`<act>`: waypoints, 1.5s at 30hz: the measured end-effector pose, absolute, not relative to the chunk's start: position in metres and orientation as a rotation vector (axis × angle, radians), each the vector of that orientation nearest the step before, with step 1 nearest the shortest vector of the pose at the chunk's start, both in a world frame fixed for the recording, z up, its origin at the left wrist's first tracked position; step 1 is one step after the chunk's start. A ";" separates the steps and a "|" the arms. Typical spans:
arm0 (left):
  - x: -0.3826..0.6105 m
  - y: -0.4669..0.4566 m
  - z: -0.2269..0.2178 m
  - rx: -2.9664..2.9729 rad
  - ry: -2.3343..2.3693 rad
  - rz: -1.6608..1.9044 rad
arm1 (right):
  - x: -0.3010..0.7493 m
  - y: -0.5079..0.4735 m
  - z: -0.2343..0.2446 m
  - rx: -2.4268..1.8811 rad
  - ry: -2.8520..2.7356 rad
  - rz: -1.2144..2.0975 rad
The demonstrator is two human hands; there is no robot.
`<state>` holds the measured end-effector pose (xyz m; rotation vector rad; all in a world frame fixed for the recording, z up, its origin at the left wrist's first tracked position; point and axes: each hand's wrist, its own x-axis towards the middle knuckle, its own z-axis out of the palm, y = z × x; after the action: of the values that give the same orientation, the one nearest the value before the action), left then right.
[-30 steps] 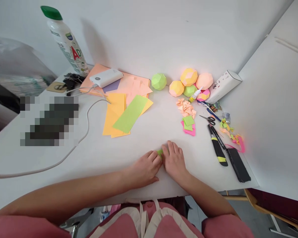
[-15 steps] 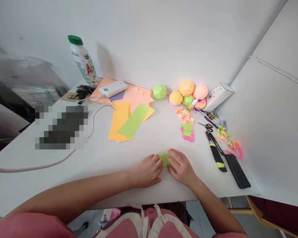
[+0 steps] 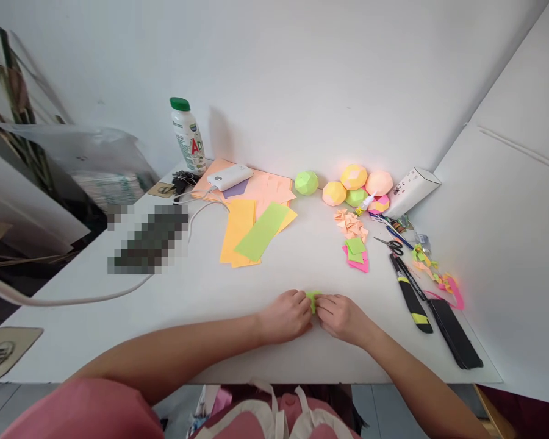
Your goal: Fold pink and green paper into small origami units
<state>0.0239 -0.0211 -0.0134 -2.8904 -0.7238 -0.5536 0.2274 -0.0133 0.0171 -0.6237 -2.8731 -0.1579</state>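
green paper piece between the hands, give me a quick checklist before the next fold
1. Green paper piece pinched by both the left hand and the right hand: ok.
2. Piece resting low on the white table: ok.
3. Crease lined up: cannot tell, fingers cover it.
4. Bare table around the hands: ok.
5. Spare green squares lying ahead on the pink paper: ok.

A small lime-green folded paper piece [image 3: 312, 298] lies low on the white table's near edge. It's mostly hidden, only a sliver showing. Its folds can't be made out.
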 end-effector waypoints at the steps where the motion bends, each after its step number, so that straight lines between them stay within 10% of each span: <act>1: 0.024 -0.021 -0.015 -2.883 -0.725 -0.553 | 0.228 -0.013 0.017 -0.645 -2.855 -0.124; 27: 0.005 0.008 -0.005 -3.229 -1.943 -2.142 | 0.225 0.039 0.037 -1.352 -1.948 1.093; 45: 0.005 0.004 0.002 -3.143 -2.350 -2.268 | 0.192 0.009 0.022 -1.265 -1.749 1.256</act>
<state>0.0047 0.0044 0.0024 -3.1429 -2.3496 -2.2676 0.1922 0.0086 0.0216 -1.2649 -1.7488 1.2558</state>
